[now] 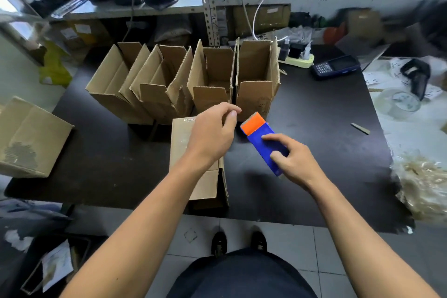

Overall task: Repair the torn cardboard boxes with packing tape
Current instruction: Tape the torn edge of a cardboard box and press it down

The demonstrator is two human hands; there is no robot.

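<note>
My right hand (294,159) grips a blue tape dispenser (263,139) with an orange end, its serrated edge pointing toward the boxes. My left hand (212,132) hovers just left of that orange end, thumb and forefinger pinched together; whether tape is between them I cannot tell. Under my left forearm a closed cardboard box (183,138) lies on the black table (314,128). Behind it stands a row of several open cardboard boxes (256,65) with flaps up; one of them (176,94) has a crumpled, torn flap.
Another cardboard box (29,138) sits at the table's left edge. A handheld scanner (335,66), a power strip (296,59) with small bottles and a loose strip (360,128) lie to the right. Metal shelving (209,0) stands behind the table. Packing filler (420,181) is piled at the right.
</note>
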